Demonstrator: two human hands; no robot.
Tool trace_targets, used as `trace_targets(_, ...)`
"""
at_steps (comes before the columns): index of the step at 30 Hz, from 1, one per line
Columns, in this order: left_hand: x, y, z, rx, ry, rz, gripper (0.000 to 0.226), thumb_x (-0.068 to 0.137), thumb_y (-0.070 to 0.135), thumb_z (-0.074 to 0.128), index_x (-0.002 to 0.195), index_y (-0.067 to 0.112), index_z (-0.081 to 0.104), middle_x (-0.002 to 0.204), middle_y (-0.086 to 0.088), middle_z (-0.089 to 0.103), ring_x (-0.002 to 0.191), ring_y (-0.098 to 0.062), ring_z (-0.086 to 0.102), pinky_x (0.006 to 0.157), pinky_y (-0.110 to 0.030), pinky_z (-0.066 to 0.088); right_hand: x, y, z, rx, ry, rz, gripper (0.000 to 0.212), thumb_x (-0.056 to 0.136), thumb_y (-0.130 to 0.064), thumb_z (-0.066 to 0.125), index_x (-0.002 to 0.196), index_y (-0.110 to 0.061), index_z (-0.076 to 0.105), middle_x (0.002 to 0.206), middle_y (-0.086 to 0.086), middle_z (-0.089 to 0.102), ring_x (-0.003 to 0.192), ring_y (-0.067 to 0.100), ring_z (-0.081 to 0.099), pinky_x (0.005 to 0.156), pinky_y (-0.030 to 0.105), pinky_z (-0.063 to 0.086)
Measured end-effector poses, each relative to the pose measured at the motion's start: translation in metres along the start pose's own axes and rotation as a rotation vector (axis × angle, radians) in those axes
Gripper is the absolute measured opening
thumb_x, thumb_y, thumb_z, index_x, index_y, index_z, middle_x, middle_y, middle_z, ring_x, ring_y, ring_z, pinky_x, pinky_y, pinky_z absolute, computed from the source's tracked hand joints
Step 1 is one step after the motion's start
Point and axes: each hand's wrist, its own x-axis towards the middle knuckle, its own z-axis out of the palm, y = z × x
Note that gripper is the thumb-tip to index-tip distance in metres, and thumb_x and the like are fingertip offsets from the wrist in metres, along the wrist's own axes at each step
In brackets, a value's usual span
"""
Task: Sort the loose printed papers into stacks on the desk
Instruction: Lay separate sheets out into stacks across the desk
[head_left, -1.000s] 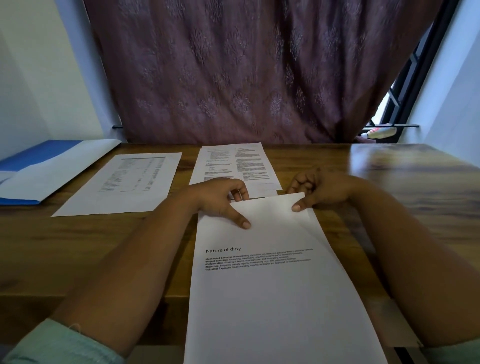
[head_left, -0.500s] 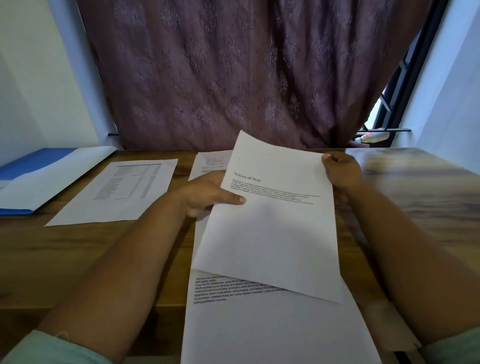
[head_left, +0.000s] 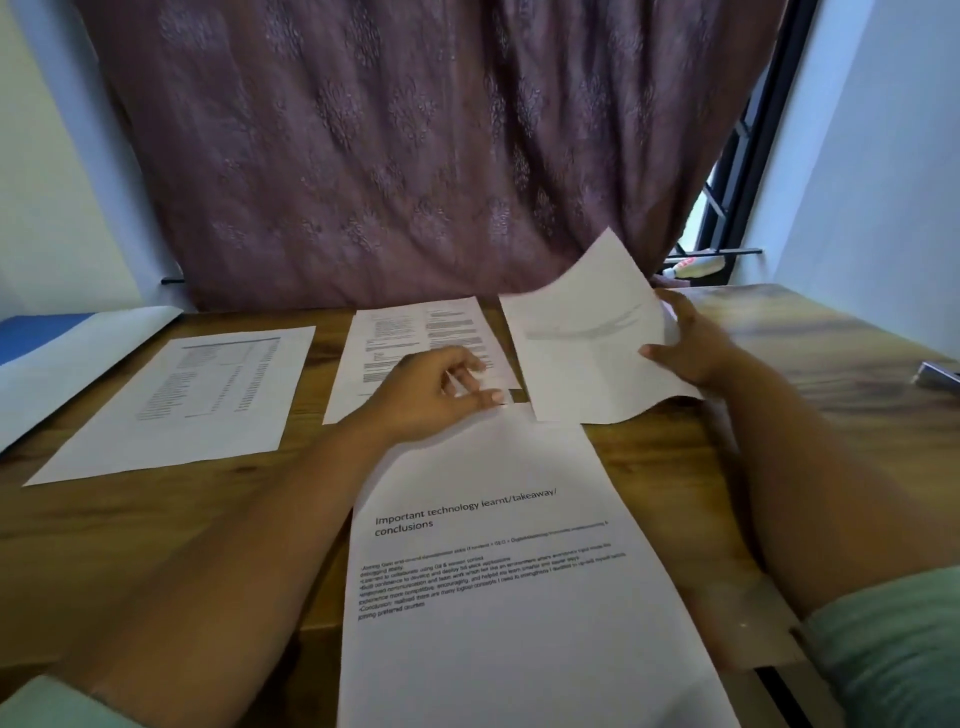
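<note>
Since half a second ago the lifted sheet (head_left: 582, 338) swung to right of centre, pinched by right hand (head_left: 685, 353); left hand (head_left: 431, 395), fingers loosely curled, is nearer the pile (head_left: 509, 571).

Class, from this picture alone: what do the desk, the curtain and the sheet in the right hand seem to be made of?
Desk: wood or wood-look laminate, glossy; grain streaks and glare.
Curtain: woven fabric, matte mauve; soft folds, repeated motif.
Sheet in the right hand: thin white paper; it bends, print faintly visible.

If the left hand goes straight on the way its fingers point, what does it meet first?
Probably the lifted sheet held by the right hand: the left hand points rightward toward its near edge, though depth is unclear.
</note>
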Motion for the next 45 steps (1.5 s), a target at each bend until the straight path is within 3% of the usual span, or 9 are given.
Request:
trace_targets(5, -0.007, -0.001, -0.001, 0.308, -0.257, 0.001, 0.068, 0.061, 0.065, 0.08, 0.119, 0.036, 0.06, 0.113, 0.018, 0.054, 0.097, 0.0, 0.048, 0.073, -0.014, 0.039, 0.01, 0.024, -0.004, -0.394, 0.057, 0.102, 0.084, 0.086, -0.034, 0.071, 0.152, -0.027, 0.02, 0.15, 0.017, 0.034, 0.133, 0.039, 0.036, 0.105, 0.05, 0.037)
trace_targets(9, -0.006, -0.003, 0.001, 0.316, -0.254, 0.006, 0.07, 0.063, 0.063, 0.08, 0.123, 0.035, 0.059, 0.118, 0.015, 0.052, 0.103, -0.003, 0.046, 0.073, -0.014, 0.036, 0.006, -0.012, 0.01, -0.788, 0.156, -0.226, 0.054, 0.094, -0.049, 0.054, 0.144, -0.031, 0.042, 0.151, 0.011, 0.034, 0.138, 0.037, 0.028, 0.108, 0.054, 0.032)
trace_targets(14, -0.006, -0.004, 0.003, 0.259, -0.236, 0.02, 0.066, 0.065, 0.063, 0.079, 0.12, 0.032, 0.061, 0.117, 0.013, 0.053, 0.107, -0.005, 0.048, 0.075, -0.012, 0.037, 0.009, -0.019, 0.048, -0.716, -0.416, -0.003, 0.103, 0.07, -0.091, 0.022, 0.154, -0.032, 0.013, 0.162, 0.007, 0.017, 0.147, 0.032, 0.018, 0.118, 0.055, 0.017)
trace_targets(20, -0.005, -0.008, 0.004, 0.266, -0.243, 0.037, 0.063, 0.063, 0.063, 0.081, 0.116, 0.036, 0.06, 0.116, 0.014, 0.053, 0.1, 0.002, 0.046, 0.075, -0.012, 0.036, 0.001, -0.005, 0.029, -0.411, -0.371, -0.023, 0.07, 0.095, -0.057, 0.046, 0.153, -0.024, 0.026, 0.161, 0.002, 0.021, 0.147, 0.025, 0.021, 0.12, 0.044, 0.016)
trace_targets(25, -0.006, -0.009, 0.004, 0.254, -0.239, 0.051, 0.057, 0.068, 0.055, 0.082, 0.116, 0.031, 0.062, 0.115, 0.012, 0.054, 0.096, 0.004, 0.046, 0.072, -0.009, 0.035, -0.017, -0.039, 0.033, -0.128, -0.1, -0.275, 0.044, 0.087, -0.048, 0.065, 0.119, -0.019, 0.065, 0.129, 0.002, 0.06, 0.11, 0.018, 0.056, 0.099, 0.033, 0.044)
trace_targets(28, -0.004, -0.008, 0.004, 0.241, -0.236, 0.056, 0.052, 0.07, 0.051, 0.082, 0.114, 0.029, 0.062, 0.115, 0.009, 0.054, 0.095, 0.002, 0.048, 0.07, -0.008, 0.035, -0.039, -0.066, 0.044, 0.0, -0.28, -0.398, 0.043, 0.07, -0.053, 0.079, 0.103, -0.025, 0.071, 0.107, -0.006, 0.067, 0.097, 0.012, 0.059, 0.084, 0.03, 0.052)
trace_targets(32, -0.004, -0.008, 0.005, 0.229, -0.22, 0.044, 0.047, 0.07, 0.048, 0.084, 0.105, 0.031, 0.059, 0.114, 0.009, 0.053, 0.098, -0.005, 0.048, 0.079, -0.019, 0.045, -0.049, -0.074, 0.056, -0.095, -0.505, -0.37, 0.044, 0.061, -0.043, 0.088, 0.097, -0.037, 0.063, 0.099, -0.017, 0.056, 0.091, 0.007, 0.055, 0.068, 0.016, 0.041)
trace_targets(39, -0.003, -0.006, -0.001, 0.002, -0.033, 0.184, 0.014, 0.084, 0.016, 0.077, 0.09, 0.015, 0.065, 0.082, 0.009, 0.065, 0.075, -0.001, 0.057, 0.078, -0.021, 0.048, -0.043, -0.069, 0.036, 0.219, -0.464, -0.386, 0.048, 0.062, -0.032, 0.087, 0.106, -0.026, 0.068, 0.107, -0.003, 0.068, 0.1, 0.014, 0.063, 0.085, 0.028, 0.049)
trace_targets(45, 0.001, -0.004, -0.012, -0.172, 0.273, 0.234, 0.009, 0.085, 0.013, 0.075, 0.089, 0.015, 0.068, 0.077, 0.007, 0.069, 0.071, 0.003, 0.059, 0.076, -0.014, 0.048, -0.043, -0.057, 0.019, 0.367, -0.865, -0.295, 0.071, 0.054, -0.035, 0.093, 0.114, -0.006, 0.068, 0.112, 0.012, 0.072, 0.103, 0.03, 0.069, 0.089, 0.036, 0.056)
